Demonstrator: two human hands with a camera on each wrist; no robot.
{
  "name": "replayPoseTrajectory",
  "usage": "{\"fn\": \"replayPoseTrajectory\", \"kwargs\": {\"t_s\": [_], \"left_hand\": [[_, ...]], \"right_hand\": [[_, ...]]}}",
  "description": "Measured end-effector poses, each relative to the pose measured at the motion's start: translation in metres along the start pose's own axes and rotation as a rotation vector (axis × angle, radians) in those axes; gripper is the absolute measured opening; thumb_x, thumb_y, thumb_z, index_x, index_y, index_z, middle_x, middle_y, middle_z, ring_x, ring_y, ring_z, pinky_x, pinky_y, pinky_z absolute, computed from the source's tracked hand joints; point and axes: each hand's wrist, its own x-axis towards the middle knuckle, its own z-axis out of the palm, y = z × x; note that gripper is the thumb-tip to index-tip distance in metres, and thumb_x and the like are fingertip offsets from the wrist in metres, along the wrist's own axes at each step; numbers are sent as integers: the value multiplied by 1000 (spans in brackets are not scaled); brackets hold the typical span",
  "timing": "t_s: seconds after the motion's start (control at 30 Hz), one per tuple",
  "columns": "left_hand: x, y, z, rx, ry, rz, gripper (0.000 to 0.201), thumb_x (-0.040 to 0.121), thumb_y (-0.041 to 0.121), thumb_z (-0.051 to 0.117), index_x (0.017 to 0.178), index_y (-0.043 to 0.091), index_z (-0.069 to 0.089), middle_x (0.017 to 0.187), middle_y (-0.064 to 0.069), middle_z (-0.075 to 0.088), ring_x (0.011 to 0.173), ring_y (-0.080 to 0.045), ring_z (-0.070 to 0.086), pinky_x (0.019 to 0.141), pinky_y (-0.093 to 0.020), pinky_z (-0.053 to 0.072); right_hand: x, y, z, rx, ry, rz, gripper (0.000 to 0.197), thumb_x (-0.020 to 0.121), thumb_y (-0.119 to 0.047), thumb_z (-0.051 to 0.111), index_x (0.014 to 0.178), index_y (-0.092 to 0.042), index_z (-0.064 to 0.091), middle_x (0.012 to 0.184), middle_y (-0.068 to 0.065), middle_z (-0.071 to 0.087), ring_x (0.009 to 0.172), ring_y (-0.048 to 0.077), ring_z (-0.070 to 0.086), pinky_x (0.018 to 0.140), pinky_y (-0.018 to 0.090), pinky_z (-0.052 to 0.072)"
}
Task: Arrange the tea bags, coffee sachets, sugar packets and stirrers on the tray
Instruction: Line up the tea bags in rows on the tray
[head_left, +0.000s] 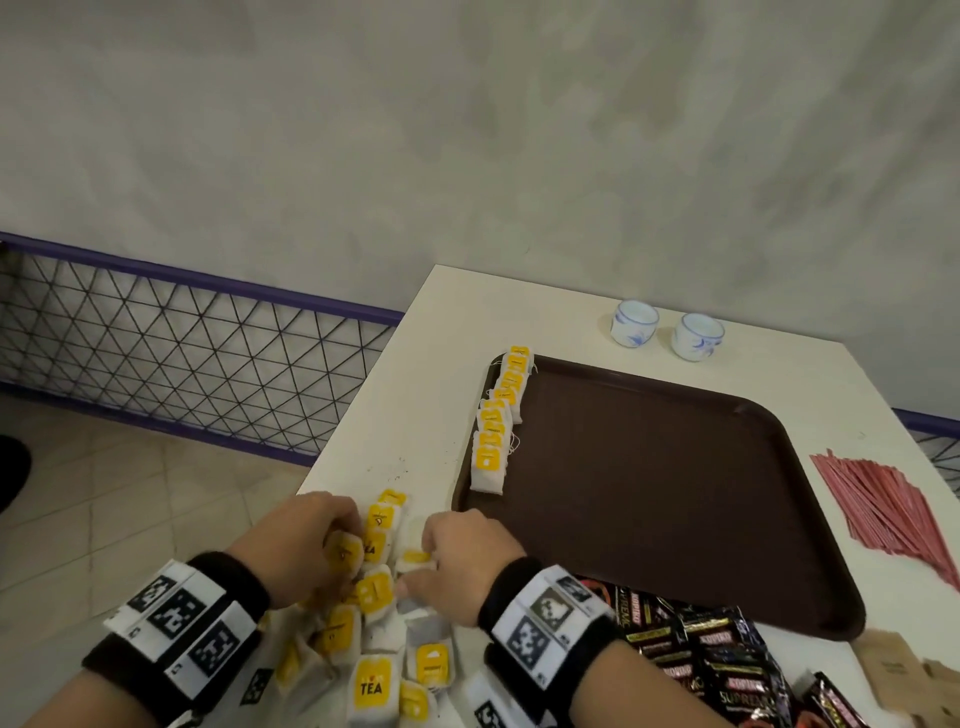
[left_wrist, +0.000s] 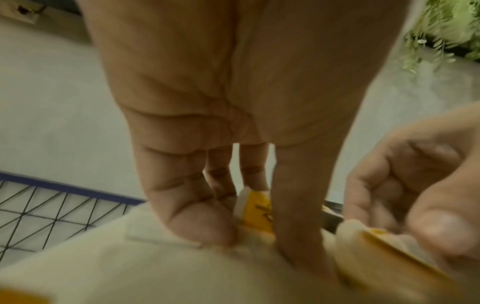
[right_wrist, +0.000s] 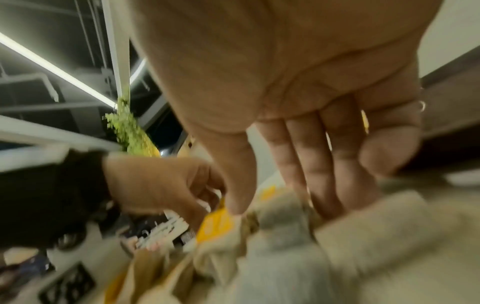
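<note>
left hand pinched a tea bag | right hand gripped another | both nearly level | row on tray lay at 1 o'clock, long axis 12–6

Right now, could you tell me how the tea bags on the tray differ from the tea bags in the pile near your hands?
The row of tea bags sits on the brown tray along its left edge, overlapping in one neat line; the loose pile of tea bags lies off the tray on the table, jumbled at mixed angles. The row is untouched, while the left hand and right hand are in the pile. Both have white bags with yellow tags.
</note>
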Motion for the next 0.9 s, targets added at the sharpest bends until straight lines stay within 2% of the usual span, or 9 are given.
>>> {"fn": "replayPoseTrajectory", "kwargs": {"t_s": [0.1, 0.2, 0.3, 0.43, 0.5, 0.57, 0.67, 0.8, 0.9], "left_hand": [[0, 5, 3, -22, 28, 8, 28, 76, 13, 63, 73, 39, 54, 85, 13, 58, 80, -7, 53, 60, -12, 36], [-4, 8, -2, -32, 53, 39, 26, 73, 13, 69, 66, 35, 57, 77, 14, 59, 77, -6, 55, 60, -13, 40], [-10, 11, -8, -55, 75, 71, 22, 73, 19, 74, 64, 35, 60, 77, 13, 61, 76, -3, 55, 64, -16, 43], [-11, 23, -22, -180, 86, 120, 23, 74, 19, 76, 64, 31, 59, 59, 14, 58, 58, -1, 50, 55, -14, 35], [-8, 34, -28, -373, 70, 119, 19, 77, 12, 73, 69, 22, 60, 54, 16, 58, 50, -1, 48, 49, -14, 36], [-2, 46, -33, -565, 63, 133, 13, 79, 3, 70, 76, 12, 61, 62, 6, 60, 51, -6, 53, 46, -17, 45], [13, 62, -29, -688, 75, 173, 22, 80, -3, 67, 88, 14, 55, 73, -4, 58, 53, -14, 55, 53, -31, 53], [43, 86, -7, -578, 92, 245, 36, 81, -4, 61, 89, 27, 45, 81, -4, 58, 56, -12, 53, 55, -21, 47], [65, 101, 9, -419, 66, 264, 34, 79, -2, 59, 91, 27, 45, 80, 2, 57, 57, -9, 47, 57, -17, 42]], "right_hand": [[4, -7, 12, -2, 104, 1, 28, 91, -24, 59, 115, -11, 54, 118, 14, 59, 109, 35, 57, 86, 40, 48], [6, -3, 22, 113, 172, -31, 23, 87, -2, 53, 105, -14, 58, 107, 11, 62, 101, 30, 58, 83, 35, 48], [6, 7, 28, 356, 216, -49, 27, 78, 0, 59, 82, -27, 61, 79, -6, 57, 74, 13, 54, 72, 26, 47], [-1, 23, 23, 592, 289, -96, 29, 77, 4, 61, 75, -25, 64, 65, -11, 53, 55, 0, 48, 57, 7, 40], [-6, 33, 18, 741, 294, -125, 30, 76, 4, 66, 73, -26, 64, 67, -9, 52, 56, 1, 47, 61, 15, 45], [-11, 46, 13, 912, 306, -139, 29, 77, 6, 68, 76, -23, 66, 71, -3, 51, 61, 10, 51, 61, 25, 51], [-20, 66, 9, 1158, 335, -132, 22, 79, 12, 66, 84, -10, 68, 76, 5, 54, 63, 13, 57, 60, 26, 54], [-28, 96, 7, 1439, 366, -58, 21, 82, 14, 61, 93, -4, 67, 83, 10, 64, 74, 21, 64, 63, 28, 53], [-30, 111, 7, 1510, 393, -18, 23, 84, 14, 58, 99, -3, 65, 90, 14, 68, 89, 33, 66, 65, 28, 52]]}}
